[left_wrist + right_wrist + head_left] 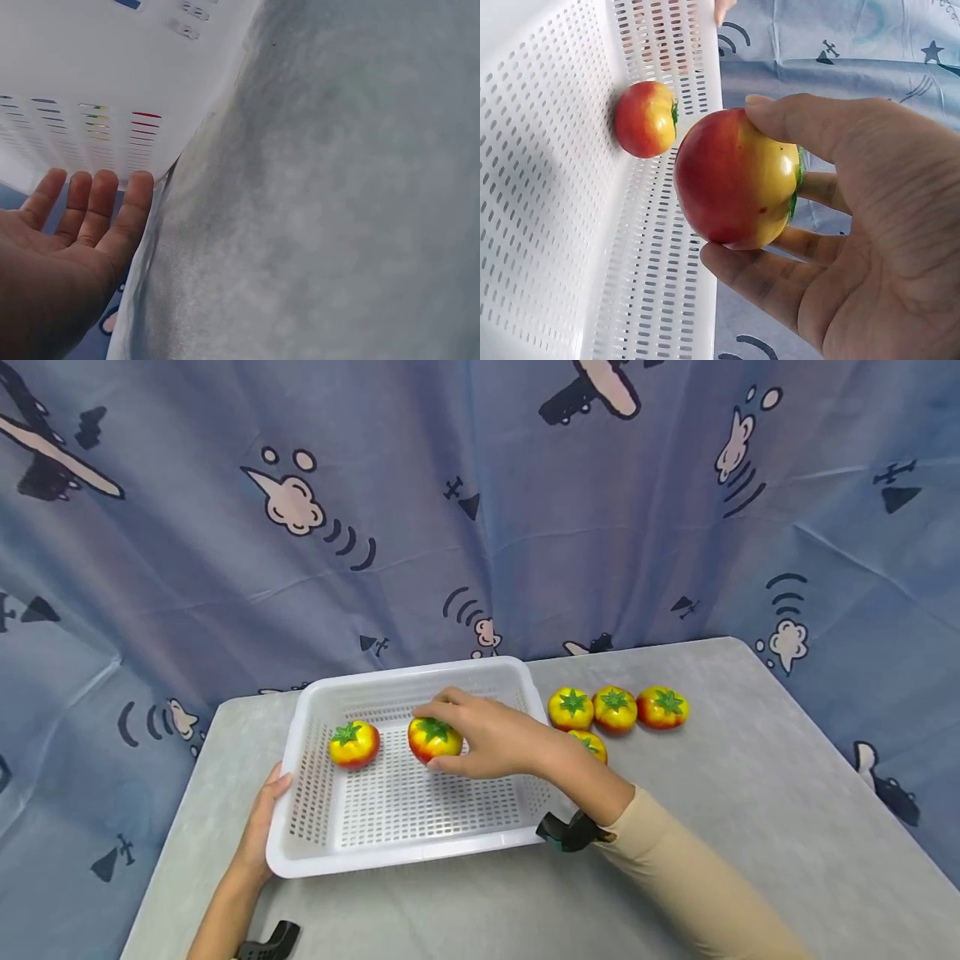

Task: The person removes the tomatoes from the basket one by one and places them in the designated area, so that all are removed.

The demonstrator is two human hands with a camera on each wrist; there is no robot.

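My right hand (491,735) pinches a red-and-yellow toy tomato (735,184) with a green leafy top, thumb on one side and fingers on the other. It holds this tomato over the inside of a white slotted plastic basket (360,862). A second toy tomato (355,744) lies in the basket towards its left wall. At the basket's left side, my left hand (258,818) holds the edge, with a tip over the rim. In the left wrist view its fingers (101,210) lie against the outer wall, and the thumb is hidden there.
Several more toy tomatoes (615,709) sit close together on the grey cloth-covered table (750,793), just right of the basket; one is partly behind my right forearm. A blue patterned curtain (405,527) hangs along the table's back edge.
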